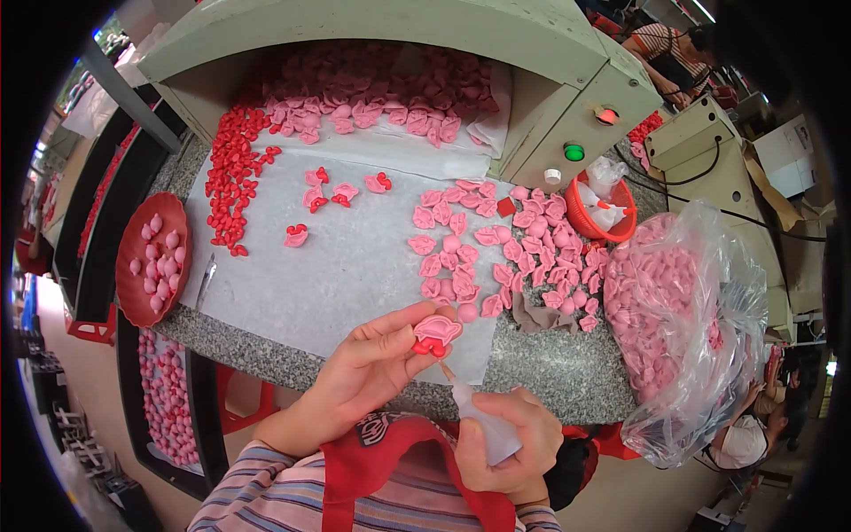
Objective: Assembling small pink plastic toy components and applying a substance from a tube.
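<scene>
While the left hand (pixel 377 353) pinches a red-trimmed pink piece (pixel 437 330) at the white paper's (pixel 337 275) near edge and the right hand (pixel 510 439) grips a squeeze bottle (pixel 496 433), few joined pieces (pixel 344 191) lie mid-paper, with plain pink pieces (pixel 450 244) rightward seemingly awaiting red ones (pixel 232 177) leftward.

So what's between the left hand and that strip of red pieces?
In the head view, mostly bare white paper, with one pink-and-red piece on it, between the left hand and the red pieces.
</scene>
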`<action>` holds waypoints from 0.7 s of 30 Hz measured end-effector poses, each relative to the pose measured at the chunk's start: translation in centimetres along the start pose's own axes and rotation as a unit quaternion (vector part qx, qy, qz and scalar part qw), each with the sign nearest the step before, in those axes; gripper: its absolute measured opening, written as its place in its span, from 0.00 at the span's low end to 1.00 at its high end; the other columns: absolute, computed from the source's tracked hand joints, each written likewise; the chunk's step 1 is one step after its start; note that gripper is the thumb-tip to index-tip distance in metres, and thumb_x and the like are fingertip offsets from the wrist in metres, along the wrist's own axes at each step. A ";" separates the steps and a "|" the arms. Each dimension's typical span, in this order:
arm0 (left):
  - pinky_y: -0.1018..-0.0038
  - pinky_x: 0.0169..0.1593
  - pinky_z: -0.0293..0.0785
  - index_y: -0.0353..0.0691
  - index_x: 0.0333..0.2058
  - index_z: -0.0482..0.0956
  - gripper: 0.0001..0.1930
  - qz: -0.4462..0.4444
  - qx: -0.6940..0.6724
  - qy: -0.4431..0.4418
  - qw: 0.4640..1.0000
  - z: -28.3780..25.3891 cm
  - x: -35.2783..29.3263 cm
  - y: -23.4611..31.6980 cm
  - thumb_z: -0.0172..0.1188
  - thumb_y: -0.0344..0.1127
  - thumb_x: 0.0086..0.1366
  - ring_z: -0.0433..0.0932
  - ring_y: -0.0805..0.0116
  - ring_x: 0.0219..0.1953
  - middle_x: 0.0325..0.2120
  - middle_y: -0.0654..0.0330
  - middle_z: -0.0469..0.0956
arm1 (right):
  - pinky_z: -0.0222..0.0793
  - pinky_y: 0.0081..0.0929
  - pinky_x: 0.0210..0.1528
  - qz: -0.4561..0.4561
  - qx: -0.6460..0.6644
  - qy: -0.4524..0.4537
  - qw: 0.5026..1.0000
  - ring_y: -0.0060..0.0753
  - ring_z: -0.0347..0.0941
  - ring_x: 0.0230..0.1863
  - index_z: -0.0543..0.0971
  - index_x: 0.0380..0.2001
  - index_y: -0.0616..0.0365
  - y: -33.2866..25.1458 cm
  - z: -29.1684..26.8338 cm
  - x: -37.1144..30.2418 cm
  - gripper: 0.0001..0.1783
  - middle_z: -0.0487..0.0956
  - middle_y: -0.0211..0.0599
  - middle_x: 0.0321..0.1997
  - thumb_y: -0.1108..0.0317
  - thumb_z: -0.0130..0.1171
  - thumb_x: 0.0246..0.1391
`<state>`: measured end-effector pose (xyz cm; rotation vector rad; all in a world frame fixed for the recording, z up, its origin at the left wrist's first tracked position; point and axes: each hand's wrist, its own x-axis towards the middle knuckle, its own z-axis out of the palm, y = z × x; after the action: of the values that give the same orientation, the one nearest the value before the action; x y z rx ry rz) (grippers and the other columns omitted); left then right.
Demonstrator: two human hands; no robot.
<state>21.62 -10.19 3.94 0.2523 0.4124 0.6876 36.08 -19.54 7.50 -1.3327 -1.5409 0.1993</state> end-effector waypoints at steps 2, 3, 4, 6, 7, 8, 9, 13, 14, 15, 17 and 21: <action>0.64 0.57 0.61 0.32 0.48 0.67 0.18 -0.001 -0.001 0.003 1.000 0.2 0.0 0.0 0.51 0.30 0.59 0.65 0.56 0.54 0.51 0.47 0.64 | 0.60 0.18 0.14 -0.009 0.000 0.007 1.000 0.27 0.65 0.12 0.73 0.29 0.65 0.0 0.0 0.1 0.15 0.76 0.37 0.21 0.76 0.60 0.32; 0.64 0.57 0.61 0.32 0.48 0.67 0.18 -0.001 -0.003 0.005 1.000 0.2 0.0 0.0 0.52 0.30 0.59 0.65 0.56 0.53 0.51 0.47 0.65 | 0.60 0.18 0.14 -0.018 0.001 0.013 1.000 0.27 0.65 0.12 0.73 0.29 0.65 0.1 0.0 0.1 0.15 0.75 0.36 0.21 0.76 0.60 0.31; 0.64 0.57 0.61 0.32 0.48 0.67 0.18 0.000 -0.002 0.005 1.000 0.2 0.0 0.0 0.52 0.30 0.59 0.65 0.56 0.53 0.51 0.47 0.65 | 0.60 0.18 0.14 -0.019 0.001 0.013 1.000 0.27 0.65 0.12 0.73 0.29 0.65 -0.1 -0.2 0.1 0.15 0.75 0.36 0.21 0.76 0.60 0.31; 0.64 0.57 0.61 0.32 0.49 0.67 0.19 -0.004 -0.004 -0.006 1.000 0.0 -0.1 0.0 0.52 0.30 0.59 0.65 0.57 0.53 0.51 0.47 0.65 | 0.60 0.18 0.14 0.004 0.015 0.015 1.000 0.27 0.65 0.12 0.73 0.29 0.66 -0.6 -0.6 0.0 0.14 0.75 0.36 0.20 0.77 0.59 0.31; 0.64 0.57 0.61 0.32 0.49 0.67 0.19 -0.005 -0.005 -0.005 1.000 0.0 0.0 0.0 0.52 0.30 0.59 0.65 0.57 0.53 0.51 0.47 0.65 | 0.60 0.18 0.14 0.004 0.014 0.015 1.000 0.27 0.65 0.12 0.73 0.29 0.66 -0.6 -0.5 0.2 0.14 0.75 0.36 0.20 0.77 0.59 0.31; 0.65 0.57 0.61 0.32 0.49 0.67 0.19 -0.006 -0.008 -0.006 1.000 0.0 0.0 0.1 0.52 0.29 0.59 0.65 0.57 0.53 0.51 0.47 0.65 | 0.60 0.18 0.14 0.000 0.018 0.011 1.000 0.27 0.66 0.12 0.73 0.28 0.66 -0.6 -0.4 0.4 0.14 0.75 0.36 0.20 0.77 0.59 0.31; 0.65 0.57 0.61 0.32 0.49 0.67 0.19 -0.008 -0.010 -0.007 1.000 0.1 0.0 0.2 0.52 0.29 0.58 0.65 0.57 0.53 0.51 0.47 0.64 | 0.60 0.18 0.14 -0.004 0.021 0.007 1.000 0.27 0.66 0.12 0.73 0.28 0.66 -0.6 -0.2 0.6 0.14 0.75 0.36 0.19 0.77 0.59 0.30; 0.65 0.57 0.61 0.32 0.49 0.67 0.19 -0.015 -0.010 -0.004 1.000 0.3 -0.2 0.1 0.52 0.29 0.58 0.65 0.58 0.53 0.51 0.47 0.64 | 0.60 0.18 0.14 -0.008 0.019 0.007 1.000 0.27 0.66 0.12 0.73 0.28 0.67 -0.6 0.2 0.5 0.15 0.75 0.36 0.19 0.77 0.59 0.31; 0.65 0.57 0.61 0.32 0.49 0.67 0.19 -0.014 -0.009 -0.007 1.000 0.3 -0.2 0.1 0.52 0.29 0.58 0.65 0.58 0.53 0.51 0.47 0.64 | 0.60 0.19 0.14 -0.002 0.019 0.001 1.000 0.27 0.64 0.12 0.72 0.29 0.66 -0.6 0.2 0.5 0.15 0.75 0.38 0.20 0.76 0.57 0.31; 0.65 0.57 0.61 0.32 0.49 0.66 0.19 -0.014 -0.008 -0.010 1.000 0.3 -0.2 0.1 0.52 0.29 0.58 0.65 0.58 0.53 0.51 0.47 0.64 | 0.59 0.20 0.14 0.004 0.019 -0.005 1.000 0.28 0.62 0.12 0.71 0.31 0.65 -0.6 0.2 0.4 0.15 0.75 0.41 0.21 0.75 0.56 0.32; 0.65 0.57 0.61 0.32 0.49 0.66 0.19 -0.014 -0.007 -0.011 1.000 0.2 -0.2 0.1 0.52 0.29 0.58 0.65 0.58 0.53 0.51 0.47 0.64 | 0.59 0.20 0.14 -0.001 0.017 -0.006 1.000 0.28 0.63 0.12 0.71 0.31 0.66 -0.5 0.3 0.4 0.15 0.75 0.41 0.21 0.75 0.56 0.32; 0.66 0.57 0.62 0.32 0.50 0.66 0.19 -0.020 -0.008 -0.008 1.000 0.0 -0.3 0.1 0.52 0.29 0.58 0.65 0.58 0.53 0.51 0.47 0.64 | 0.60 0.21 0.15 -0.012 0.019 -0.001 1.000 0.28 0.64 0.12 0.71 0.31 0.66 -0.4 0.5 0.4 0.15 0.75 0.41 0.22 0.76 0.56 0.32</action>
<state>21.35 -10.30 4.08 0.2346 0.3951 0.6496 35.48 -19.09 7.76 -1.2833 -1.5476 0.2135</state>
